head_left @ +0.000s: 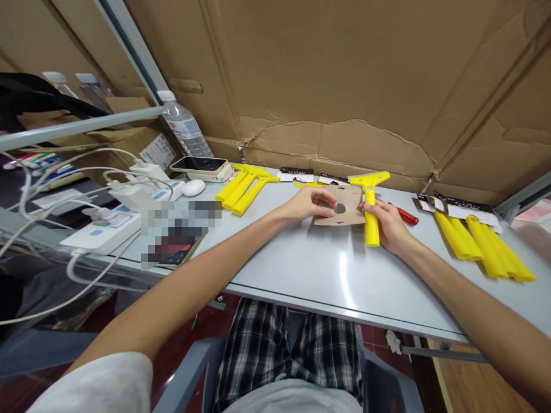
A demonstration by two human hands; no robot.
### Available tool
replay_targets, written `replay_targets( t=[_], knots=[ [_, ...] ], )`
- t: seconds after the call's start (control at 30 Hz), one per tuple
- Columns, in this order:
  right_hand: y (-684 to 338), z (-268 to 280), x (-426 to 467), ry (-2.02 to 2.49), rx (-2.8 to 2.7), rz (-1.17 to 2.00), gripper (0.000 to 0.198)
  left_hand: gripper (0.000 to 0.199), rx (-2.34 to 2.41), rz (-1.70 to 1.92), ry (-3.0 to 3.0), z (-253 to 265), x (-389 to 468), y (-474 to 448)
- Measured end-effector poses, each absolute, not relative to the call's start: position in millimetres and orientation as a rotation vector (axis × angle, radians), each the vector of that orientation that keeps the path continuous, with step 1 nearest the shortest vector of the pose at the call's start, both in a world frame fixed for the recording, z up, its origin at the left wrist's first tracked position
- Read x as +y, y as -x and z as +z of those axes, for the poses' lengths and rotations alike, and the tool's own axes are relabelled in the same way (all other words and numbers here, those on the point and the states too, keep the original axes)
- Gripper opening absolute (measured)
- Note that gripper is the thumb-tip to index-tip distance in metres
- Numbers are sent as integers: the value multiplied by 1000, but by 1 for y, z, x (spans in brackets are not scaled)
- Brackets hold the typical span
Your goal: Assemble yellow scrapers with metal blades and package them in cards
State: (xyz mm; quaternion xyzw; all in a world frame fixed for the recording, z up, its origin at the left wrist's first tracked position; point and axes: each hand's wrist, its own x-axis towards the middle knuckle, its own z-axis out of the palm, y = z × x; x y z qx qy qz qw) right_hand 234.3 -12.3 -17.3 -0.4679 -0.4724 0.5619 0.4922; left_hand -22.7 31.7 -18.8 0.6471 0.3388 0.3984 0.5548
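Observation:
My left hand (306, 205) grips the left side of a brown cardboard card (350, 201) with a dark round spot in its middle. In my right hand (391, 225) is a yellow scraper (371, 221), upright with its wide head at the top. The scraper stands against the card's right edge, and both are held just above the table. Behind the card, part of another yellow piece (306, 184) shows beside black-and-white cards (297, 175). A red-handled tool (407, 215) lies just past my right hand, partly hidden by it.
Several yellow scrapers (245, 192) lie left of my hands. To the right are several yellow handles (488, 246) with black-and-white cards (471, 212). A phone (200, 165), a water bottle (187, 129) and a cabled power strip (103, 232) occupy the left. Cardboard (327, 74) walls the back.

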Motion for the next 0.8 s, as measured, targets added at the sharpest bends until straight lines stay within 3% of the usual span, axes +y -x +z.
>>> replay_targets(
  t=[0.27,0.47,0.8],
  knots=[
    [-239,-19,-8,1154,-1100,1406,65,39,639,841,-1315,-21,27,15],
    [-237,-19,-9,1151,-1158,1407,68,58,422,948,-1238,-19,29,19],
    [-241,-8,-10,1202,-1101,1209,77,49,640,934,-1415,-20,20,10]
  ],
)
